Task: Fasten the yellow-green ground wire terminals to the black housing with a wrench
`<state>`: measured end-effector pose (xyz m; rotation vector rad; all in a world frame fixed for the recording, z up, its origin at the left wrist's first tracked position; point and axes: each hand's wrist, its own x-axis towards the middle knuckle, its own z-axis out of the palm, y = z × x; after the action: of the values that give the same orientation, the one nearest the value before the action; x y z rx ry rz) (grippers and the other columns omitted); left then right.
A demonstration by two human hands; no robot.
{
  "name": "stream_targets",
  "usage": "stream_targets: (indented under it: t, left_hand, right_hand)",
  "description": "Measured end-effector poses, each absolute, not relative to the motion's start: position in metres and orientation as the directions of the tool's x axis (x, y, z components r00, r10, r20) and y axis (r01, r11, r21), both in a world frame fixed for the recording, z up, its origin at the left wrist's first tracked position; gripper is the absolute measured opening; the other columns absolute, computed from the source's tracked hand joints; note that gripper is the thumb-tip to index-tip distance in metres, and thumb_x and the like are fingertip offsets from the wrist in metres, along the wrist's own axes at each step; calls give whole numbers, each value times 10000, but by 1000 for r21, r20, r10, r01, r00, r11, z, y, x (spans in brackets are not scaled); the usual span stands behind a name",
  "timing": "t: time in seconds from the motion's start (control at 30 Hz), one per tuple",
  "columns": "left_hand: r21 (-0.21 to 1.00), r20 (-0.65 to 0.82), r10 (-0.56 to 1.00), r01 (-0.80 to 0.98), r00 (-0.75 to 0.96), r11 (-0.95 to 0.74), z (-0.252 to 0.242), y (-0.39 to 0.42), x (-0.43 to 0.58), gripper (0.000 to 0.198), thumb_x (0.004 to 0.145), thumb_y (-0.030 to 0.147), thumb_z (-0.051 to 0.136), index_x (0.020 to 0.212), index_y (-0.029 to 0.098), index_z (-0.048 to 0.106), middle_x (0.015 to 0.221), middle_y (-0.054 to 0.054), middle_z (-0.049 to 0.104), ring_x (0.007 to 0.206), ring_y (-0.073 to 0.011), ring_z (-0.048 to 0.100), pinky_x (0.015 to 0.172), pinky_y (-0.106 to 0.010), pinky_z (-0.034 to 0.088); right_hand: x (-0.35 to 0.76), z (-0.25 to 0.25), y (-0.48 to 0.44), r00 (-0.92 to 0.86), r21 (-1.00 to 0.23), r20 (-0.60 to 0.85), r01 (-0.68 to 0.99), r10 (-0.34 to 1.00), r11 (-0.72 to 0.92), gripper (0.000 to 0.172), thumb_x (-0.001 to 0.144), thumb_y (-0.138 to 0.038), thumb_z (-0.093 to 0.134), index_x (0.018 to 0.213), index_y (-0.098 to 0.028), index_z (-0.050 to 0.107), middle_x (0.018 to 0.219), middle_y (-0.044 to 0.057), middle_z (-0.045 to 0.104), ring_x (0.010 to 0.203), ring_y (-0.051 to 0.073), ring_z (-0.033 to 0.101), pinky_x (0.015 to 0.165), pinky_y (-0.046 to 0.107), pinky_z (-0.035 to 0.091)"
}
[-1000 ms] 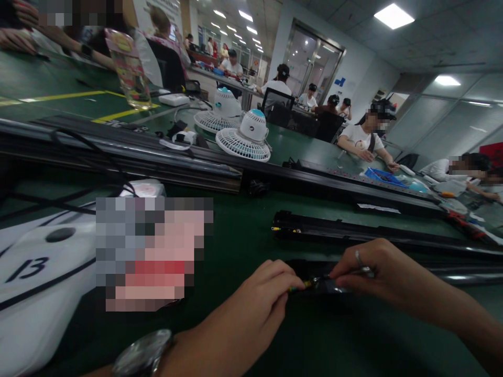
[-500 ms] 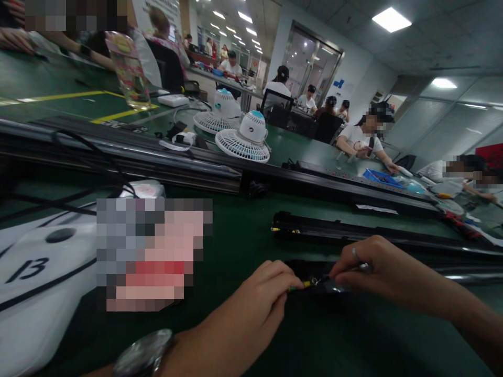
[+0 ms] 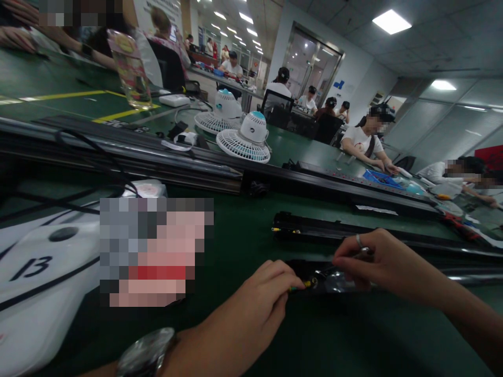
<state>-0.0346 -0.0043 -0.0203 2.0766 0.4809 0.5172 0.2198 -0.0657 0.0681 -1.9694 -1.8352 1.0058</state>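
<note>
My left hand (image 3: 251,303), with a watch on the wrist, is closed in a pinch on the small yellow-green wire ends (image 3: 298,287) at the near end of a long black rail (image 3: 463,274) lying on the green table. My right hand (image 3: 377,262), with a ring on one finger, is closed on a shiny clear piece (image 3: 337,283) sitting on that same rail end. The fingertips of both hands are a few centimetres apart. A second black rail (image 3: 334,229) lies just behind, parallel to the first.
A white panel marked 13 (image 3: 35,272) lies at my left beside a blurred-out patch. A long dark conveyor frame (image 3: 165,162) crosses the table behind. Two small white fans (image 3: 247,139) and a drink bottle (image 3: 131,70) stand beyond it. Several seated people work at far tables.
My right hand has lifted and drawn slightly right, exposing more of the shiny clear piece on the rail end. My left hand has stayed in place.
</note>
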Motion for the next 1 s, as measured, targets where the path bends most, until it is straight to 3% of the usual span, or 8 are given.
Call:
stream_targets:
  t: [0.53,0.63,0.77,1.0]
  left_hand:
    - [842,182,508,134,842,-523,-22,-5,-35,397,930,25,434,1182,270,620,1198,-2,597,1128,-159,570,1017,-320,472]
    - [842,183,510,133,841,-522,-22,-5,-35,393,928,24,430,1171,267,620,1198,-5,599,1126,-161,573,1012,-321,475]
    - [846,161,517,152,841,-512,-18,-5,-34,391,918,18,435,1167,253,624,1199,-10,601,1130,-164,575,1023,-327,473]
    - [850,172,516,138,839,-508,-21,-4,-35,371,929,34,439,1156,264,620,1194,7,597,1115,-151,577,1005,-310,478]
  right_hand:
    - [201,59,-70,24,-587,-262,789,965,-179,193,953,-313,564,911,-176,693,665,23,716,523,147,685,443,206,500]
    - [198,56,-72,42,-579,-224,798,974,-168,201,963,-286,536,1034,-171,684,687,24,722,531,147,696,449,205,513]
    - [198,53,-74,65,-546,-186,823,980,-158,339,977,-265,500,1281,-161,608,680,9,710,520,147,697,457,213,524]
    - [197,53,-75,20,-473,-140,877,990,-85,338,985,-246,475,1275,-163,627,665,-1,695,522,137,663,464,219,472]
